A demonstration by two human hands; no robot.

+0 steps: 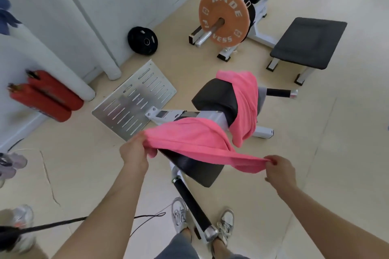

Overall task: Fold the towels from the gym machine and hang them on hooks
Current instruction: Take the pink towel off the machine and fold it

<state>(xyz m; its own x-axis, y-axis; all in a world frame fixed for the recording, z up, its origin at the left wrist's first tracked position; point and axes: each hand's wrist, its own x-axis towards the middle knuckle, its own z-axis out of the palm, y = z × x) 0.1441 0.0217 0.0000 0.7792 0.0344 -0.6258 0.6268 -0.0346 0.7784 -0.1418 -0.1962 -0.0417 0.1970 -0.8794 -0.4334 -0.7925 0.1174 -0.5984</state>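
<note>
One pink towel (189, 139) was stretched above the near pad (195, 166) of the gym machine (210, 116), its ends pinched by the left hand (134, 153) and the right hand (280, 170). A second towel (246, 107) lay draped over the far pad (212, 99). Beyond lay a slotted metal footplate (134, 99) and an orange weight plate (223, 17).

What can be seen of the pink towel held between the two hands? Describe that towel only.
The pink towel looks like soft terry cloth, plain and bunched into diagonal folds. It is stretched between the left hand, gripping one end, and the right hand, pinching the other, over the near black pad. Its far edge nears a second pink cloth draped on the far pad; whether they touch is unclear.
</note>
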